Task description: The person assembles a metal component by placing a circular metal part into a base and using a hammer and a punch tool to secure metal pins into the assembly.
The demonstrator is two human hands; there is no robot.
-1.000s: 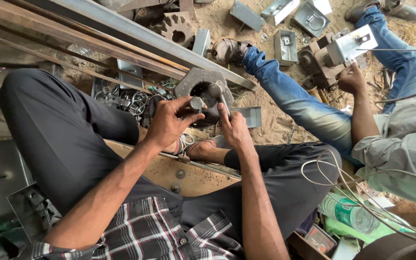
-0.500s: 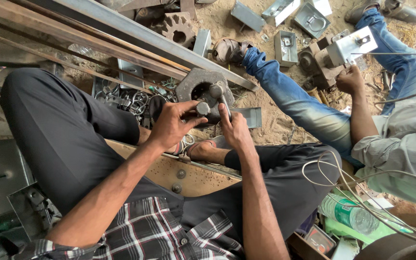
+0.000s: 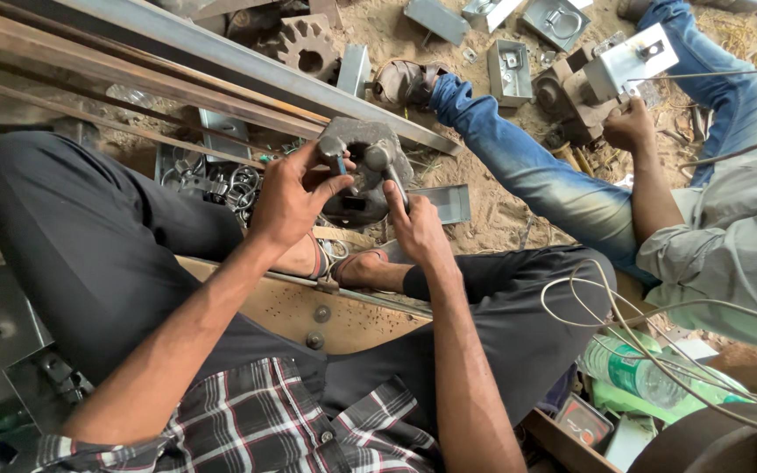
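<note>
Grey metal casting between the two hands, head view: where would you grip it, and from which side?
Grip the grey metal casting by its outer rim, from the left, as the left hand does: the rim is thick and bare there. The right hand works a slim tool at the pins on its face, so probably keep fingers off that face and the right edge.

Both bare forearms reached forward from the bottom of the view, converging above the crossed legs in dark trousers. The left hand point(image 3: 291, 197) was raised with its wrist bent, fingers curled forward and the thumb spread toward the right, its grip closed. The right hand point(image 3: 415, 229) sat just beside it and slightly lower, back upward, fingers extended and pinched together at the tips. The two hands were near each other, not touching.
</note>
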